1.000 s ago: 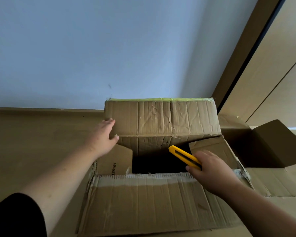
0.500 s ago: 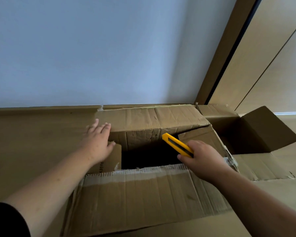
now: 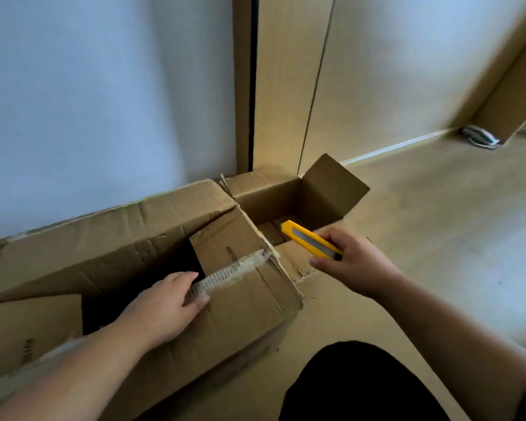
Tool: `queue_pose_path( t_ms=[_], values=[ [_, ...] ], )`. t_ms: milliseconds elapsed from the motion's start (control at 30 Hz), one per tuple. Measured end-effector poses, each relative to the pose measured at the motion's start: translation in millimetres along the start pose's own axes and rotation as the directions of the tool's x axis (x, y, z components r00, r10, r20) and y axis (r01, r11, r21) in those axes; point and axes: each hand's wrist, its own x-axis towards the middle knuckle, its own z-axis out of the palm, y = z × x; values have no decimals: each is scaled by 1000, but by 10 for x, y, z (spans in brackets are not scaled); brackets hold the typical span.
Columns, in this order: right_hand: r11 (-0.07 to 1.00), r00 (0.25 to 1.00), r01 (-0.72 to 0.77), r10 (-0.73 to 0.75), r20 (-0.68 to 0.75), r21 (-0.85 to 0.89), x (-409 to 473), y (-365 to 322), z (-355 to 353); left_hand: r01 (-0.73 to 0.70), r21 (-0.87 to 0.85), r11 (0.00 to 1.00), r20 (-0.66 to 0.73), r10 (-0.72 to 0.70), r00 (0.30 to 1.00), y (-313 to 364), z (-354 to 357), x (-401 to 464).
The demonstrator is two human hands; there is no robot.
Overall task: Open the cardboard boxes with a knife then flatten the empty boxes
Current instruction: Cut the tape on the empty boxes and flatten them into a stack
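A large open cardboard box (image 3: pixel 110 244) stands on the floor against the wall, its inside dark. My left hand (image 3: pixel 161 305) grips the taped edge of its near flap (image 3: pixel 249 302), thumb on top and fingers tucked inside. My right hand (image 3: pixel 356 262) holds a yellow utility knife (image 3: pixel 308 238), with its tip pointing up and left. The knife hovers over a second, smaller open box (image 3: pixel 331 192) just right of the large one. No blade shows past the tip.
A blue-white wall rises behind the boxes, with a wooden door frame (image 3: pixel 243 86) and wooden panels to its right. Bare wooden floor (image 3: pixel 453 223) spreads out on the right. A small metallic object (image 3: pixel 480 138) lies far right by the skirting. My dark-clothed knee (image 3: pixel 356 387) is at the bottom.
The view has swung to the right. My left hand left the far side of the box and took the near flap's edge. My right hand carried the knife right, over the smaller box.
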Motion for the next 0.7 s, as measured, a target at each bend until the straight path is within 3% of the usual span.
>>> queue_pose_path(
  t_ms=[200,333,433,700],
  values=[
    [940,941,-318,329,-78,125,-423,1595,601,55,43,998,55,-57,997,246,87,92],
    [848,847,-529,530,-28,45,-594,2323,1229,57,49,997,47,-60,997,383,103,149],
    [824,822,-566,567,54,-30,-641,2648,1572,82,71,994,35,-84,996,400,119,164],
    [782,819,-557,573,-30,-278,-575,2915,1943,90,69,993,9,-91,996,360,125,178]
  ],
)
